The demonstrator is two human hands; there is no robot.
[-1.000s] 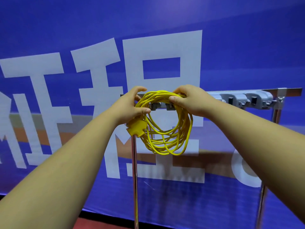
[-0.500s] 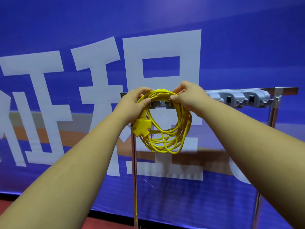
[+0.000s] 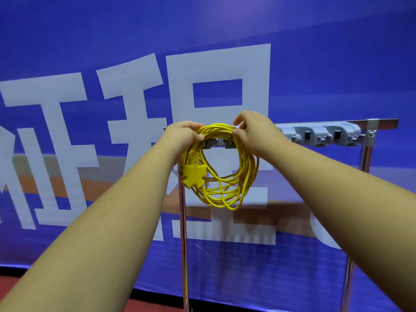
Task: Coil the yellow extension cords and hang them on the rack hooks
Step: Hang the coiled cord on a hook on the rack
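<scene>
Left hand (image 3: 182, 138), right hand (image 3: 255, 134) atop cord coil (image 3: 248, 170)

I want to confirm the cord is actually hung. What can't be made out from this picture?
Head view:
1. Whether the cord rests on the hooks: the left hand and right hand cover the coil's top.
2. The base of the rack: cut off by the bottom edge.
3. Where the strand along the left post ends: it leaves the picture at the bottom edge.

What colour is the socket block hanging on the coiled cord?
Yellow, like the cord; the socket block shows in the head view.
</scene>
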